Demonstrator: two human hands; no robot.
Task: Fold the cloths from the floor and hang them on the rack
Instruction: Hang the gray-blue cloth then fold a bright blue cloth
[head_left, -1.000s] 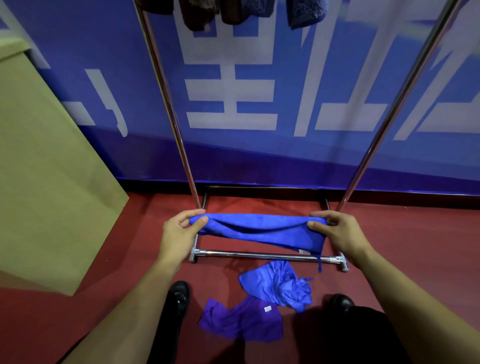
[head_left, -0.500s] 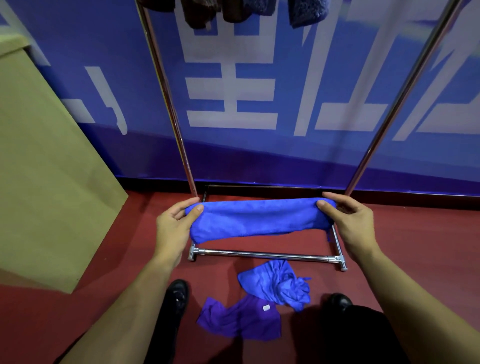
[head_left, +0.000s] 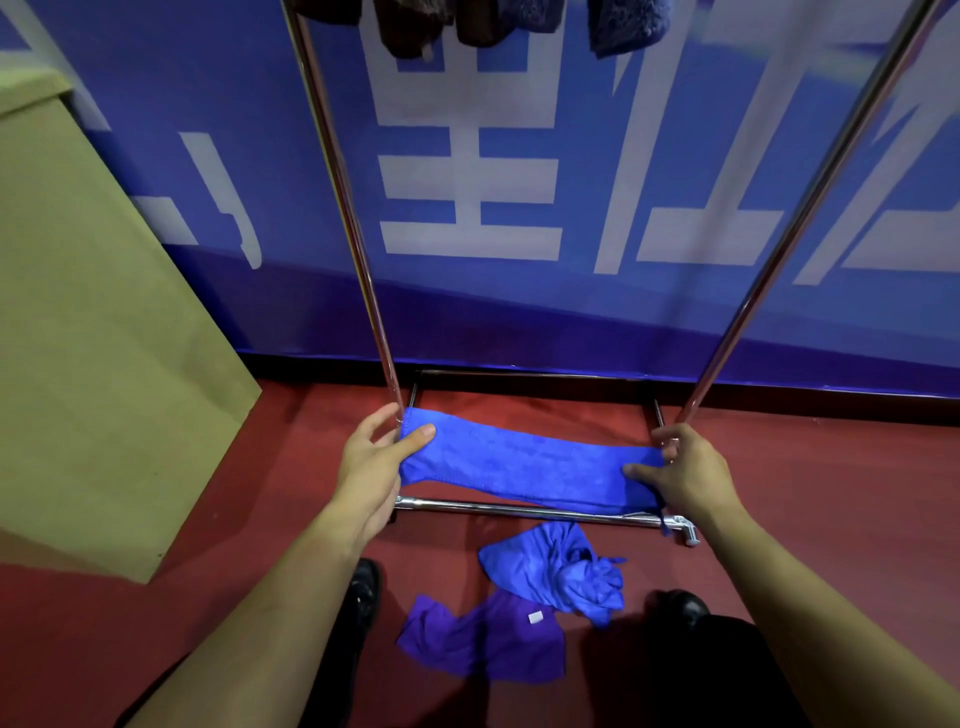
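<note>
Your left hand (head_left: 371, 462) pinches the left end of the folded blue cloth (head_left: 524, 470), thumb on top, fingers behind. Your right hand (head_left: 685, 480) grips the right end, thumb on the near face. The cloth stretches between your hands as a flat band (a thin tag string dangles at its right corner), held above the rack's (head_left: 343, 171) lower front bar.

At 6 o'clock from the band, on the red floor (head_left: 779, 467), lies a crumpled blue cloth (head_left: 558, 569); just nearer you, touching it, a purple cloth (head_left: 483, 642) with a white tag.

At 12 o'clock, dark hung cloths (head_left: 467, 21) show at the frame's top. At 9 o'clock a tan board (head_left: 93, 338) leans. Black shoes (head_left: 363, 592) flank the floor cloths.
</note>
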